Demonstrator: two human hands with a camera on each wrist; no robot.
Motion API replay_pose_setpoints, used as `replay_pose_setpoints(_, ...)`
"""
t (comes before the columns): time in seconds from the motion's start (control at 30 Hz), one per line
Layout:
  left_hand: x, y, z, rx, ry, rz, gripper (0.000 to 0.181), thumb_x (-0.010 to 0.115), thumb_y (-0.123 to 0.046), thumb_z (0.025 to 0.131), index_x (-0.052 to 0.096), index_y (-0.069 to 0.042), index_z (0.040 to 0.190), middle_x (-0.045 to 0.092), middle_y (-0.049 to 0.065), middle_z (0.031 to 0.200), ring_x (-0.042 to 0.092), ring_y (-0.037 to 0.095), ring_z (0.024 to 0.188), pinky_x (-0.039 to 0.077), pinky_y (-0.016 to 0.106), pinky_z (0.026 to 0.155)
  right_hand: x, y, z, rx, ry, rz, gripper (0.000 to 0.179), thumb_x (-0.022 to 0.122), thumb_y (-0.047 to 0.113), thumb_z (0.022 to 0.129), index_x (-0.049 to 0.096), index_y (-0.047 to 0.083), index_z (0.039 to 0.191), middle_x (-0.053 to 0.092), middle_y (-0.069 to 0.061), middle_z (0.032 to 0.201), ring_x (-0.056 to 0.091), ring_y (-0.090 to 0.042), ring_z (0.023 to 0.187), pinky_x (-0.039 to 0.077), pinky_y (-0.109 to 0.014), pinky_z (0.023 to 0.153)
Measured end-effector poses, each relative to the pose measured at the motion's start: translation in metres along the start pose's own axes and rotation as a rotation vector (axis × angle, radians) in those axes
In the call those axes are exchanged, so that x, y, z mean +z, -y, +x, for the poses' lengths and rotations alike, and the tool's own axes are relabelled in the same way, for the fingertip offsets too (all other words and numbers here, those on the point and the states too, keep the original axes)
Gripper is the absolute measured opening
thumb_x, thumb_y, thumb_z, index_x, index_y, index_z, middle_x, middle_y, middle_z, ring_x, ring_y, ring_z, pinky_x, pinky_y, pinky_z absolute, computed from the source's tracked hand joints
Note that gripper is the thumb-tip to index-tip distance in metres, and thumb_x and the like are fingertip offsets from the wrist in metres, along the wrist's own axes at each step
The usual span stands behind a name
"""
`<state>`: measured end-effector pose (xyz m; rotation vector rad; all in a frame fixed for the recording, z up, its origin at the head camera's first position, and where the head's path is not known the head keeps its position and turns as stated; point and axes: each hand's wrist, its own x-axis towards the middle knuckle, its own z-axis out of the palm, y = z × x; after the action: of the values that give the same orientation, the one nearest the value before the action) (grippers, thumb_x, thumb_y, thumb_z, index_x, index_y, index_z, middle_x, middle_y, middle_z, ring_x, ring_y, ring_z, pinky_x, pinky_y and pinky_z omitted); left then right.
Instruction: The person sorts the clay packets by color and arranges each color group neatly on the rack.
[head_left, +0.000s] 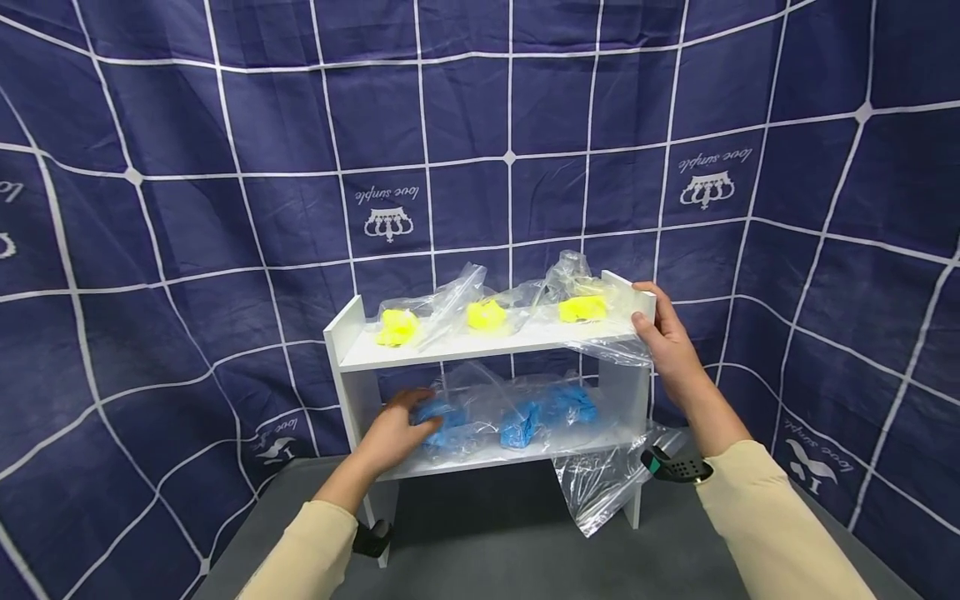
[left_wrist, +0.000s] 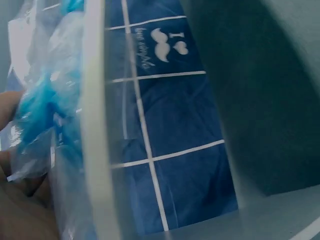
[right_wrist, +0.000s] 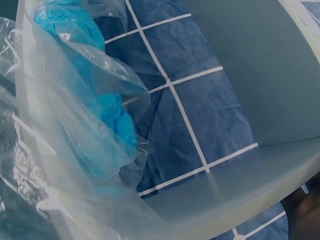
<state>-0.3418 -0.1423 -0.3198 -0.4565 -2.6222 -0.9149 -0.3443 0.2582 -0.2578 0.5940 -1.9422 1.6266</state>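
A white two-tier shelf stands in front of me. My left hand reaches onto its lower board, thumb and fingers curved about a clear plastic bag with a crumpled blue item inside. In the left wrist view, the fingers meet the plastic beside the blue item. Two more bagged blue items, one in the middle and one to its right, lie on that board. My right hand grips the top of the right side panel, thumb on the near edge and fingers on the outer side.
Bagged yellow items, left, middle and right, lie on the upper board. Loose plastic hangs from the lower board's right end. The shelf stands on a dark grey table. Behind is a blue checked cloth.
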Motion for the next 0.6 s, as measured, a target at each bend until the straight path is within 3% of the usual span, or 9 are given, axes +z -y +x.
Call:
replay_pose_setpoints(0.17, 0.009, 0.004, -0.002, 0.005, -0.028, 0.032, 0.053, 0.065, -0.037, 0.088, 0.054, -0.014, 0.134, 0.049, 0.010, 0.139, 0.042, 0.036, 0.133, 0.035, 0.052, 0.108, 0.000, -0.001, 0.000, -0.012, 0.007, 0.012, 0.046, 0.041, 0.025, 0.103, 0.029, 0.028, 0.147, 0.030, -0.010, 0.147, 0.039, -0.008, 0.113, 0.035, -0.014, 0.087)
replay_pose_setpoints(0.37, 0.008, 0.004, -0.005, 0.025, -0.030, 0.025, 0.063, 0.060, -0.043, 0.091, 0.041, -0.017, 0.145, 0.038, 0.009, 0.150, 0.033, 0.037, 0.139, 0.032, 0.055, 0.109, 0.001, -0.001, 0.001, -0.017, 0.013, 0.014, 0.046, 0.041, 0.025, 0.103, 0.028, 0.029, 0.147, 0.029, -0.009, 0.147, 0.039, -0.008, 0.114, 0.034, -0.014, 0.087)
replay_pose_setpoints(0.47, 0.005, 0.003, -0.010, 0.090, -0.067, -0.013, 0.064, 0.059, -0.041, 0.092, 0.037, -0.017, 0.147, 0.032, 0.008, 0.154, 0.028, 0.036, 0.142, 0.031, 0.056, 0.110, 0.001, -0.001, 0.001, -0.018, 0.013, 0.014, 0.046, 0.041, 0.025, 0.103, 0.028, 0.028, 0.147, 0.030, -0.009, 0.146, 0.040, -0.007, 0.113, 0.035, -0.014, 0.086)
replay_pose_setpoints(0.6, 0.005, 0.001, -0.024, 0.256, -0.177, -0.006, 0.059, 0.062, -0.033, 0.092, 0.041, -0.012, 0.143, 0.036, 0.009, 0.152, 0.034, 0.034, 0.139, 0.034, 0.057, 0.107, -0.002, 0.000, 0.001, -0.015, 0.020, 0.020, 0.046, 0.041, 0.024, 0.103, 0.029, 0.027, 0.147, 0.031, -0.009, 0.144, 0.040, -0.007, 0.112, 0.035, -0.014, 0.086)
